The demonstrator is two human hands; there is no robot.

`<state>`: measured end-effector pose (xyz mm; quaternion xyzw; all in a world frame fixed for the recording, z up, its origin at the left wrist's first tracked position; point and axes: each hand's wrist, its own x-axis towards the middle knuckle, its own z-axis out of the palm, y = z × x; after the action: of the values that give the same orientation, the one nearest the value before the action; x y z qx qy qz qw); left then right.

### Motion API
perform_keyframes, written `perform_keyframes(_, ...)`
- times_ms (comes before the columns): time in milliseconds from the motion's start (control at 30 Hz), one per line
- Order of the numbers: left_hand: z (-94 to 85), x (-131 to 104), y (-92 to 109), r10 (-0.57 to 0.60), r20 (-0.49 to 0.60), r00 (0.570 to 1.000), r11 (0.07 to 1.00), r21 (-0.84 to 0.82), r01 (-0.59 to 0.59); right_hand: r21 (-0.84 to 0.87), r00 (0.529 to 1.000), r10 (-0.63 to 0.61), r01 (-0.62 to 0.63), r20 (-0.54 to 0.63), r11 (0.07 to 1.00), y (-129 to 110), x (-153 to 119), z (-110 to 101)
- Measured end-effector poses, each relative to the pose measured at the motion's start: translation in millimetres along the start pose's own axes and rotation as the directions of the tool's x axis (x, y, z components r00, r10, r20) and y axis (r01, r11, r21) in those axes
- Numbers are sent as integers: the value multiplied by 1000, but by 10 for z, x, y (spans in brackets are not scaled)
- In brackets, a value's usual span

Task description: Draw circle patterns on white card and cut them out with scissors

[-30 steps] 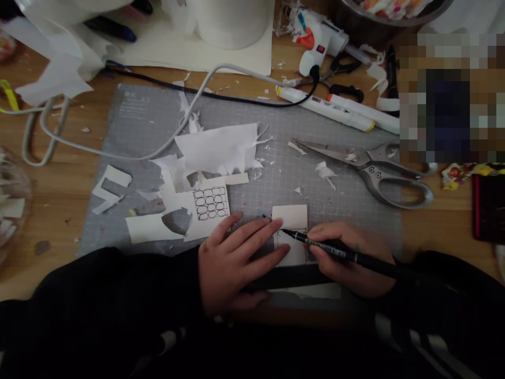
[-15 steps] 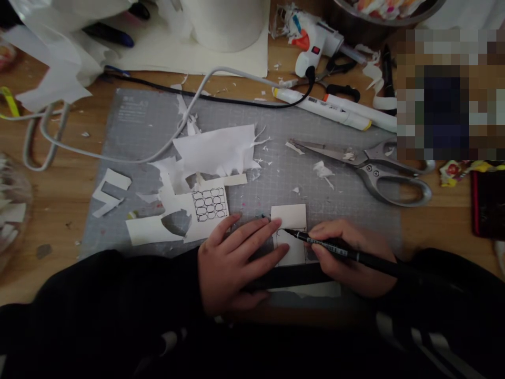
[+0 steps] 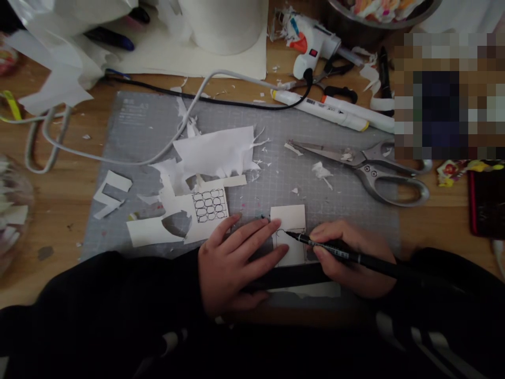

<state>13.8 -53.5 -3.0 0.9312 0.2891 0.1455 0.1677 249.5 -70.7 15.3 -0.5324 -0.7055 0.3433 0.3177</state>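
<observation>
My right hand (image 3: 351, 255) grips a black marker pen (image 3: 335, 250), its tip touching a small white card (image 3: 290, 217). Thin black lines frame part of the card, with a small curved stroke near the tip. My left hand (image 3: 242, 263) lies flat with fingers stretched, the fingertips resting on the card's left edge. A dark strip (image 3: 295, 272) crosses just below the card, partly under my left hand; its kind is unclear. Left of the card is a cut paper piece (image 3: 158, 230) bearing a grid of black rounded cells (image 3: 210, 205).
A grey cutting mat (image 3: 138, 131) holds paper scraps (image 3: 216, 150) and large metal scissors (image 3: 366, 163). White markers (image 3: 323, 109), a glue gun (image 3: 311, 50) and a grey cable (image 3: 158, 150) lie behind. A metal bowl (image 3: 389, 23) stands at the back right, a dark red-edged phone-like object (image 3: 487, 202) at right.
The marker's tip has shifted very slightly, and the small curved stroke on the card has grown a little. My left hand stays in place. The whole view has shifted slightly.
</observation>
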Motion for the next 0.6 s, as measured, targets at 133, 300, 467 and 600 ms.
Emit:
perform_keyframes(133, 8, -1, -3, -1, -13, 1000, 1000, -1, 1, -27, 999, -10, 11, 42, 1000, -23, 32, -27)
perform_keyframes(300, 8, 2, -10, 5, -2, 1000, 1000, 8, -5, 2, 1000, -16, 16, 16, 1000, 4, 0, -8)
perform_keyframes(467, -1, 0, -4, 4, 11, 1000, 1000, 18, -5, 21, 999, -6, 5, 38, 1000, 22, -4, -19)
perform_keyframes(600, -6, -2, -7, 2, 16, 1000, 1000, 14, -2, 17, 999, 2, -3, 48, 1000, -3, 33, -54)
